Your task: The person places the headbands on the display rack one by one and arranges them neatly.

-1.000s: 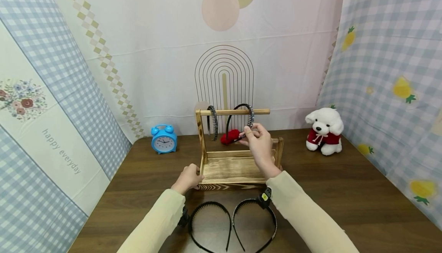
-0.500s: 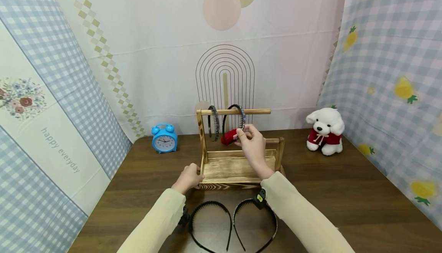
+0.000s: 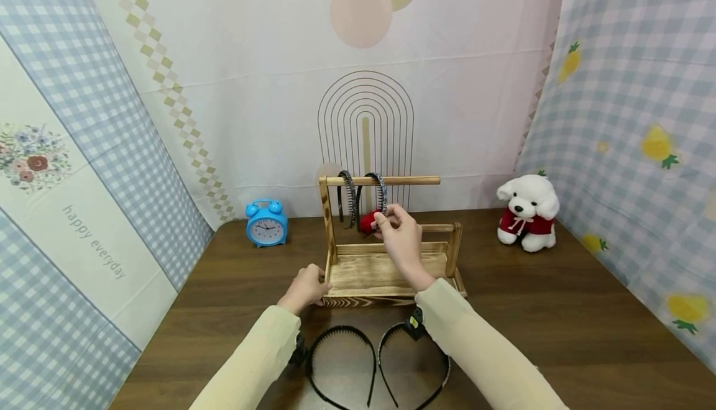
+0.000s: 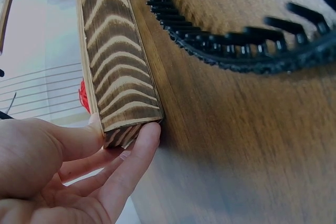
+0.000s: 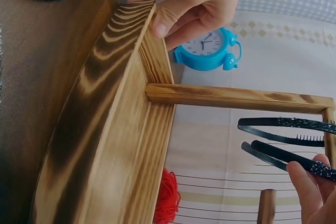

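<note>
A wooden rack [image 3: 369, 300] stands on the table, with a shallow tray at its base and a top bar [image 3: 416, 181]. My left hand [image 3: 304, 286] grips the tray's front left corner, seen close in the left wrist view as a striped wood end [image 4: 123, 103]. One black toothed headband [image 3: 348, 202] hangs near the bar's left end. Just right of it, a second, sparkly headband [image 3: 383, 189] loops over the bar, and my right hand [image 3: 401, 236] pinches its lower end. In the right wrist view the held headband [image 5: 275, 153] lies beside the hanging one [image 5: 286, 123].
Two more headbands, left [image 3: 341, 329] and right [image 3: 442, 379], lie on the table in front of the rack. Behind the rack is a red yarn-like bundle [image 3: 366, 222]. A blue alarm clock [image 3: 266, 227] stands left, a white plush dog [image 3: 526, 211] right.
My right hand has slid the sparkly headband leftward along the bar, closer to the hanging one. The left hand has stayed on the tray corner.
</note>
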A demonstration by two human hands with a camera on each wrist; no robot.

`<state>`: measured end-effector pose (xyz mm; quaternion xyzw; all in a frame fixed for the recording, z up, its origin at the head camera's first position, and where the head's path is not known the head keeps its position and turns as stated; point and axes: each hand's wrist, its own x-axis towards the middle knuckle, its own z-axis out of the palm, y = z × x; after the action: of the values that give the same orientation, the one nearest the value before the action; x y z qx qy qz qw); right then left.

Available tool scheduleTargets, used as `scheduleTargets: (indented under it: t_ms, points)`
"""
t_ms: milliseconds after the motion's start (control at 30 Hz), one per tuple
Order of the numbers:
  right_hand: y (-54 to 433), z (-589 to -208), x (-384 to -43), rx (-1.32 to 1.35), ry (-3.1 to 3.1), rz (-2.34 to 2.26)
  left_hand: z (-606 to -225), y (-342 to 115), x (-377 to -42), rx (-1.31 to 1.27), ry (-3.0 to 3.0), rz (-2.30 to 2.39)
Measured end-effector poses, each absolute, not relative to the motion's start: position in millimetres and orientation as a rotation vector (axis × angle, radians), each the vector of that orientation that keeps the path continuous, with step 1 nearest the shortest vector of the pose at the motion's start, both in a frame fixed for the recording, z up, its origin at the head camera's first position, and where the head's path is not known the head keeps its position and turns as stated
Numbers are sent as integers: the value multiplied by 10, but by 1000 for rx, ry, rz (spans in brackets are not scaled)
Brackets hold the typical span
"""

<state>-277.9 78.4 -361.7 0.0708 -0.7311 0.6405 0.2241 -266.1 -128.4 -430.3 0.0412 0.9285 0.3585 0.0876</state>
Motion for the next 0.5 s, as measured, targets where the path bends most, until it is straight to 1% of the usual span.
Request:
scheduleTargets:
  t_ms: [500]
  points:
    - [682, -3645, -2809, 200, -2083, 1723, -4291, -1280, -2664, 106, 2760, 1069]
